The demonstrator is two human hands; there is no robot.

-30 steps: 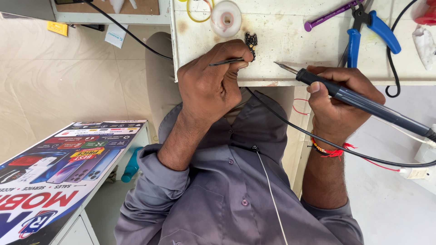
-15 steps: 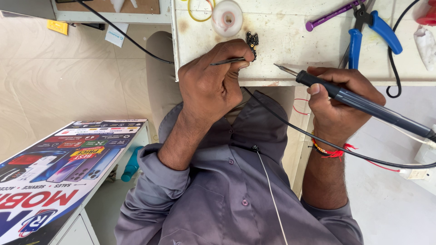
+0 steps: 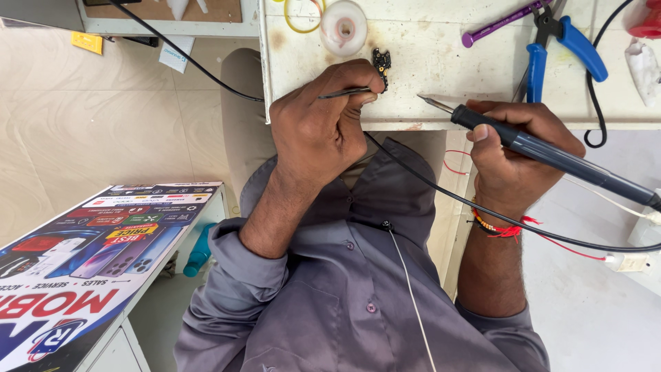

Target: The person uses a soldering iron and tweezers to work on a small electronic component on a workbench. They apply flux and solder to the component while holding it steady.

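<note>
1. The left hand is closed in a pinch around slim metal tweezers, fingers curled tight against the thumb.
2. The tweezers' tip reaches a small black circuit board, which lies on the white bench near its front edge, just right of the left hand's fingertips.
3. The right hand is wrapped shut around a dark blue soldering iron, held like a pen – its metal tip points left toward the circuit board but stays apart from it, hovering over the bench edge.
4. A black cable runs from under the left hand across the person's grey shirt and off to the right.
5. The right wrist wears a red thread band.
6. On the far part of the bench sits a white tape roll, just left of and beyond the circuit board.
7. Further right lie blue-handled pliers and a purple tool – both well apart from the hands.
8. At the near left, a printed poster with pictures of phones lies on a low cabinet.
</note>
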